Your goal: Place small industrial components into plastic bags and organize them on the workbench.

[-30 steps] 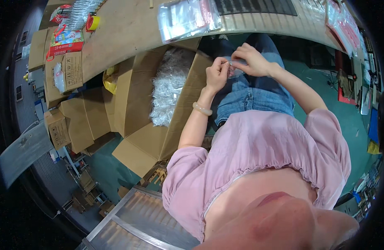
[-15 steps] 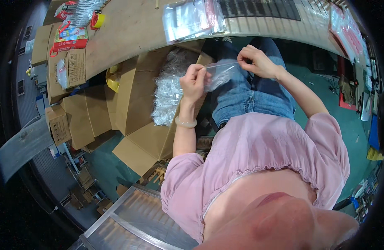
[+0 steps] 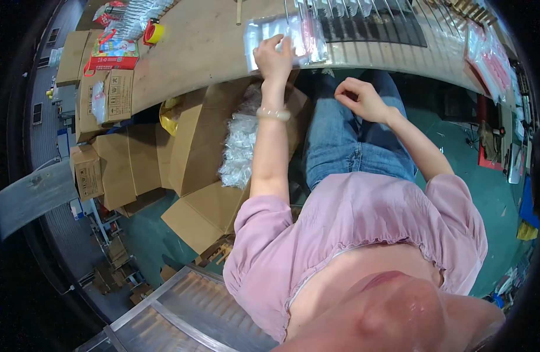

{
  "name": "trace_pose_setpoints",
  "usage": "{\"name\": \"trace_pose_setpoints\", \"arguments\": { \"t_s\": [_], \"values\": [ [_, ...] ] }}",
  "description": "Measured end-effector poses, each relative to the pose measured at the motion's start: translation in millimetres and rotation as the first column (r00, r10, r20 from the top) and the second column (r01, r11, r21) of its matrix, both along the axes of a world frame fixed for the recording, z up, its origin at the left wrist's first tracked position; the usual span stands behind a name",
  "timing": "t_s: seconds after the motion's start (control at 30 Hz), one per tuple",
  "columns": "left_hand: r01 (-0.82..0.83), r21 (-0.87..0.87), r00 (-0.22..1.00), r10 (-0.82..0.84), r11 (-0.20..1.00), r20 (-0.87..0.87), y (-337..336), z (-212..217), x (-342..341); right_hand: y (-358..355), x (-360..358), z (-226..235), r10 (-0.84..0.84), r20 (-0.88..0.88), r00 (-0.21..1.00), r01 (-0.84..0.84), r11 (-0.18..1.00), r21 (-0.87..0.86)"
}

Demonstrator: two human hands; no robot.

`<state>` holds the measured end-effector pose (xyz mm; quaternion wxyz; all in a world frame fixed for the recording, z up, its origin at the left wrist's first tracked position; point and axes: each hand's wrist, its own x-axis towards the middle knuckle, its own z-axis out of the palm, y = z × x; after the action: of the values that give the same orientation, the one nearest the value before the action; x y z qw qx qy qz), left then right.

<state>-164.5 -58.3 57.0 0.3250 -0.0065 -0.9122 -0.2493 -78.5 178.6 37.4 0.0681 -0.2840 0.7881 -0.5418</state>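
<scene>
My left hand (image 3: 274, 57), with a pale bangle (image 3: 273, 114) on its wrist, reaches over the bench's near edge onto a stack of clear plastic bags (image 3: 255, 42). Its fingers are spread, and the fingertips lie on or just above the top bag; contact is hard to tell. Above my lap hovers my right hand (image 3: 367, 101), its fingers curled toward the thumb in a loose pinch. Nothing shows in it. Left of my legs, an open cardboard box (image 3: 191, 141) holds a heap of filled clear bags (image 3: 238, 149), partly hidden by my left forearm.
A dark slotted mat (image 3: 375, 29) lies on the bench (image 3: 188, 53), with thin metal rods above it. Yellow tape (image 3: 155, 33), a red carton (image 3: 111, 56) and metal parts (image 3: 138, 14) sit at far left. More bags (image 3: 487, 61) hang at the right end.
The clear bag that both hands held is no longer in them. My left hand has moved forward onto the bag stack. My right hand stays over my lap, slightly lower in the picture.
</scene>
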Motion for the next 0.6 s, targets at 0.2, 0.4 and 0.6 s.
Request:
{"name": "trace_pose_setpoints", "arguments": {
  "t_s": [0.2, 0.4, 0.6],
  "values": [
    [0.019, 0.099, 0.98, -0.038, 0.995, 0.194, 6, -13, -19, 7, -3, 3, -0.051, 0.11, 0.993, 0.051, 0.999, 0.002],
    [0.171, -0.086, 0.985, -0.17, 0.982, 0.019, 25, 10, 69, 1, -15, -3, -0.125, 0.502, 0.856, 0.244, 0.953, -0.178],
    [0.23, -0.258, 0.968, -0.249, 0.938, -0.042, 58, 3, 128, -17, -20, -1, -0.11, 0.518, 0.848, 0.202, 0.971, -0.126]
  ]
}}
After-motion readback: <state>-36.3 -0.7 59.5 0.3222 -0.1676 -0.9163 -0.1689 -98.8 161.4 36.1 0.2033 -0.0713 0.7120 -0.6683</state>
